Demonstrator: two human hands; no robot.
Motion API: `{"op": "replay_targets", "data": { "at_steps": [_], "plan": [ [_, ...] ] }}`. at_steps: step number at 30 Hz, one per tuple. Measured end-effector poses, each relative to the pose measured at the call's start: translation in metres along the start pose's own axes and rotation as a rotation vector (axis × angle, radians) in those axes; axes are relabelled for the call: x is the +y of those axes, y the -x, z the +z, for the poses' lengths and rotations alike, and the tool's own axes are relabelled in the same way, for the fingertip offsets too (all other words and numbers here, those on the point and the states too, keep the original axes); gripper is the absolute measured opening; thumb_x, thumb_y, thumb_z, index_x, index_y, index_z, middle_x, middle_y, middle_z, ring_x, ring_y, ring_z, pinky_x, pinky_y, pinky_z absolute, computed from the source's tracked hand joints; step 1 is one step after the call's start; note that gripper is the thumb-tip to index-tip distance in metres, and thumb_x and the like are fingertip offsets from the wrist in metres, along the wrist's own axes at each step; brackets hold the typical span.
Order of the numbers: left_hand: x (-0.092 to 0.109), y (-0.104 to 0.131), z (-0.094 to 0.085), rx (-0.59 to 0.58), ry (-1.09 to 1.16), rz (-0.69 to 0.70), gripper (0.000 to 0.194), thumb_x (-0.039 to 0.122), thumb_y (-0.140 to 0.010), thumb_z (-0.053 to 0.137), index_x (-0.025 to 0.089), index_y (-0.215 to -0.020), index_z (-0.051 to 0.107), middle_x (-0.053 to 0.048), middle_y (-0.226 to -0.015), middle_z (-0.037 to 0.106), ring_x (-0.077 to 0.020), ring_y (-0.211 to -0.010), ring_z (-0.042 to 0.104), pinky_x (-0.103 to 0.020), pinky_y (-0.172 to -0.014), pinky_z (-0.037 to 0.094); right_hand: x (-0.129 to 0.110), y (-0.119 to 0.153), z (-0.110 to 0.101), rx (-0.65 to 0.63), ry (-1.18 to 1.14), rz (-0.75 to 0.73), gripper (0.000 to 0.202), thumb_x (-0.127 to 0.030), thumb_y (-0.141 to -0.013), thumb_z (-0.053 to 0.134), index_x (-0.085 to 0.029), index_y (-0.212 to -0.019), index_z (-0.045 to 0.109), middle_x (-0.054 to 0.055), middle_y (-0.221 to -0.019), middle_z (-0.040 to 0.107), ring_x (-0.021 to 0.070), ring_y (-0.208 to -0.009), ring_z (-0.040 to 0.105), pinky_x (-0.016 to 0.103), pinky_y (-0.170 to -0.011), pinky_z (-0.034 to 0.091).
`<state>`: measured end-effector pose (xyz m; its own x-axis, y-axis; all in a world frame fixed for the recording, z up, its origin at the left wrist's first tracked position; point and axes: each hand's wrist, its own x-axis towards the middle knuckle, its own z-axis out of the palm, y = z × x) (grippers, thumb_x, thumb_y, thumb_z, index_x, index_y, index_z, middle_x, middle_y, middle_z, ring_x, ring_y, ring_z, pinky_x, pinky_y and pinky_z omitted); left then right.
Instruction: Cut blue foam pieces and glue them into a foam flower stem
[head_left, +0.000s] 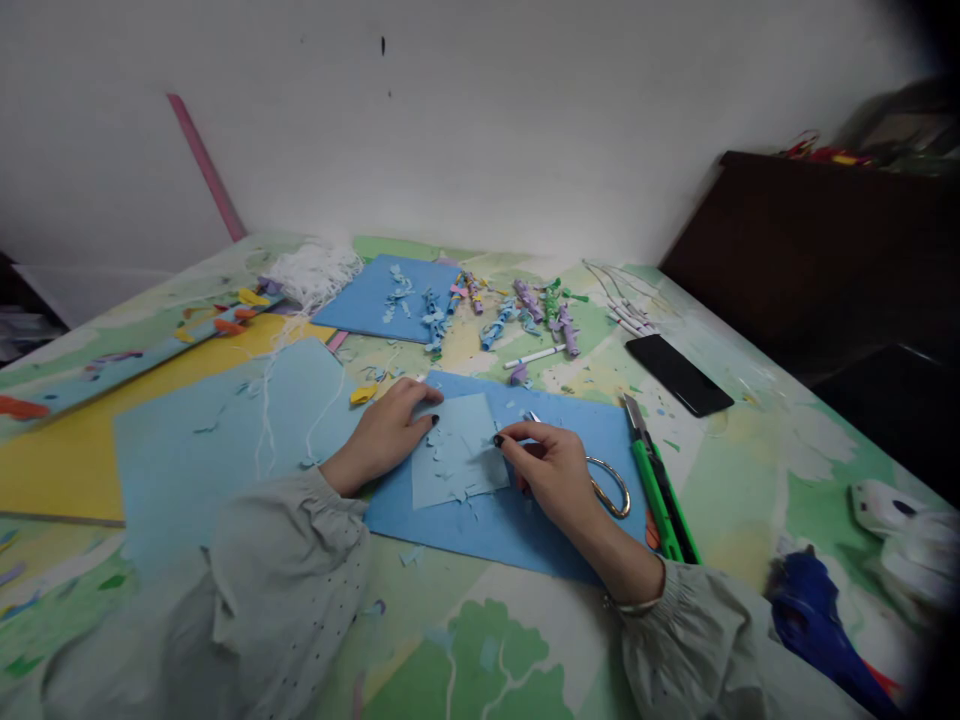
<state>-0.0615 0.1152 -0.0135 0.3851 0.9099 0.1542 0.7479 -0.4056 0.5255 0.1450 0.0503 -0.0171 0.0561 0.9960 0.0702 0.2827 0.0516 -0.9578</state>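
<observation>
A light blue paper square (459, 450) with small cut blue scraps on it lies on a darker blue sheet (480, 545). My left hand (386, 430) rests at the square's left edge, fingers apart and holding nothing. At the square's right edge is my right hand (551, 465), thumb and index finger pinched together over the paper; what they hold, if anything, is too small to make out. Scissors (613, 488) lie on the blue sheet, partly hidden under my right hand, with one looped handle showing. Just right of the sheet is a green cutter knife (658, 495).
Behind lie a blue pad (390, 300), white string (319, 275), curled paper pieces (499, 325) and a white pen (534, 356). A black phone (679, 374) is at right, a blue glue gun (814, 610) at lower right. Yellow (60, 470) and pale blue sheets (195, 450) lie left.
</observation>
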Motion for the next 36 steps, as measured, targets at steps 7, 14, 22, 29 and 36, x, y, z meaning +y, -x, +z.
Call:
{"op": "replay_targets", "data": {
  "at_steps": [7, 14, 22, 29, 36],
  "plan": [
    [0.015, 0.007, -0.003, -0.097, 0.094, -0.055, 0.022, 0.028, -0.072, 0.056, 0.019, -0.092, 0.060, 0.000, -0.076, 0.062, -0.0148, -0.063, 0.053, -0.027, -0.059, 0.039, 0.001, -0.001, -0.002, 0.005, 0.037, 0.007, 0.019, -0.029, -0.072, 0.061, -0.014, -0.076, 0.072, 0.000, -0.049, 0.059, 0.0097, -0.037, 0.047, 0.021, -0.040, 0.038],
    [0.022, 0.015, -0.007, -0.127, 0.134, -0.098, 0.020, 0.028, -0.070, 0.058, 0.018, -0.087, 0.061, -0.001, -0.076, 0.063, -0.0145, -0.061, 0.054, -0.026, -0.057, 0.039, -0.005, 0.005, -0.002, -0.119, 0.102, -0.025, 0.017, -0.026, -0.072, 0.060, -0.018, -0.075, 0.074, 0.001, -0.055, 0.063, 0.0107, -0.046, 0.050, 0.021, -0.044, 0.038],
    [0.030, 0.022, -0.011, -0.198, -0.033, -0.110, 0.014, 0.029, -0.069, 0.063, 0.019, -0.078, 0.059, 0.000, -0.068, 0.061, -0.0181, -0.067, 0.056, -0.028, -0.060, 0.037, -0.005, 0.010, 0.003, -0.171, 0.139, -0.050, 0.011, -0.021, -0.072, 0.060, -0.017, -0.071, 0.070, 0.001, -0.064, 0.065, 0.0104, -0.052, 0.053, 0.022, -0.050, 0.041],
    [0.019, 0.030, -0.014, -0.135, -0.067, 0.001, 0.018, 0.029, -0.070, 0.061, 0.019, -0.085, 0.059, -0.005, -0.090, 0.058, -0.0185, -0.073, 0.054, -0.029, -0.064, 0.039, -0.001, 0.001, -0.005, -0.151, 0.323, -0.084, 0.011, -0.015, -0.073, 0.057, -0.018, -0.075, 0.067, -0.001, -0.065, 0.062, 0.0107, -0.057, 0.054, 0.022, -0.056, 0.040],
    [0.013, 0.029, -0.020, -0.296, -0.081, 0.029, 0.017, 0.029, -0.069, 0.062, 0.017, -0.080, 0.055, -0.003, -0.081, 0.056, -0.0171, -0.073, 0.050, -0.027, -0.065, 0.037, -0.007, 0.000, -0.005, -0.318, 0.546, -0.270, 0.024, -0.012, -0.071, 0.065, -0.020, -0.094, 0.067, 0.001, -0.083, 0.060, 0.0091, -0.062, 0.049, 0.023, -0.061, 0.037]
  ]
}}
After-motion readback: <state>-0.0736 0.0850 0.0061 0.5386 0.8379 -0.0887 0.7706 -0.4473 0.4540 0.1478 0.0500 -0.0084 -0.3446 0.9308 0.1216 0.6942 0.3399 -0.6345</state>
